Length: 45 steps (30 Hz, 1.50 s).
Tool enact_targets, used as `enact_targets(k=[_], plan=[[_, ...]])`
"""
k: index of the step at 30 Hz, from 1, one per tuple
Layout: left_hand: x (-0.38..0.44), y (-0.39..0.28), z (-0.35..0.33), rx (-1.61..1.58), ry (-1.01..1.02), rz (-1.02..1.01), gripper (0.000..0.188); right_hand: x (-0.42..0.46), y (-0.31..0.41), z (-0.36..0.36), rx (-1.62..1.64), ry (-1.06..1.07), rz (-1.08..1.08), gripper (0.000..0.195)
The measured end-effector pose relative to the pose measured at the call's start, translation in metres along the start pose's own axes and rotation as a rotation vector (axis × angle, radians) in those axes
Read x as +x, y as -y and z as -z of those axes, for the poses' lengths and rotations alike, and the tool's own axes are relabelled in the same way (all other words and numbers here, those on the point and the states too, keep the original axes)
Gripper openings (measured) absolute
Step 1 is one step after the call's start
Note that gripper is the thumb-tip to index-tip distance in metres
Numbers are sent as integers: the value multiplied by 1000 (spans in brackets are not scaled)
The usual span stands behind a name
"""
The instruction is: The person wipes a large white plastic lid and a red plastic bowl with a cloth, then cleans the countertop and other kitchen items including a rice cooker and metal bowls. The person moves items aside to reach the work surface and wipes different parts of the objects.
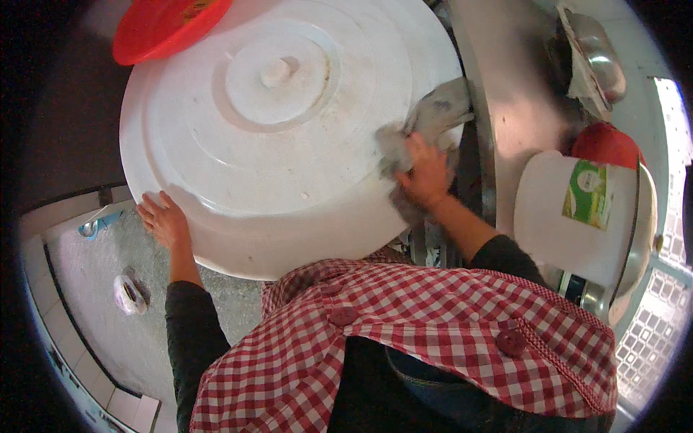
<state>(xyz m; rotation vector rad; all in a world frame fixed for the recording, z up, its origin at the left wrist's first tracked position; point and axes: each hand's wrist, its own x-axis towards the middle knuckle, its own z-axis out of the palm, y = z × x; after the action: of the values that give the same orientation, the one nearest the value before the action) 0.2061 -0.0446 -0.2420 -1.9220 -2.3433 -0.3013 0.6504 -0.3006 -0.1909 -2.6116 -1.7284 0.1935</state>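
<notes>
A large round white plastic lid [260, 168] with a small central knob [276, 73] lies in front of me, its surface marked with brownish stains and a small pale crumb. My right hand [427, 173] presses a grey cloth [438, 111] onto the lid's right rim; hand and cloth are slightly blurred. Against the left front edge of the lid rests my left hand [164, 219], fingers spread and holding nothing. What stands beneath the lid is hidden.
A red plastic basin [168, 32] overlaps the lid's far left edge. Along the right runs a metal counter [520, 113] with a white board [574, 211] bearing a green label, a red bowl [606, 143] and a steel container [598, 54]. A plastic bag [130, 295] lies on the floor.
</notes>
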Motion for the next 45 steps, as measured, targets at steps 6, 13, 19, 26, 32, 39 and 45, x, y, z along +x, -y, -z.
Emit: enact_targets(k=[6, 13, 19, 26, 32, 39, 45], plan=[[3, 3, -10, 19, -75, -5, 55, -89, 97, -17, 188, 138, 272, 69], [17, 24, -31, 58, -117, -76, 57, -82, 73, -22, 242, 102, 437, 66], [21, 27, -30, 92, -55, -95, 58, -9, 15, -21, 117, 2, 170, 57], [24, 0, -22, 22, 24, -68, 61, 101, -59, -13, 21, -370, -89, 57], [24, 7, -31, 66, -18, -76, 61, 31, 3, -24, 64, -332, -116, 59], [30, 25, -48, 124, -41, -140, 61, -70, 57, -32, 302, -100, 160, 78], [11, 0, -4, 70, 56, -23, 57, 7, -2, -13, 75, -134, -165, 85]])
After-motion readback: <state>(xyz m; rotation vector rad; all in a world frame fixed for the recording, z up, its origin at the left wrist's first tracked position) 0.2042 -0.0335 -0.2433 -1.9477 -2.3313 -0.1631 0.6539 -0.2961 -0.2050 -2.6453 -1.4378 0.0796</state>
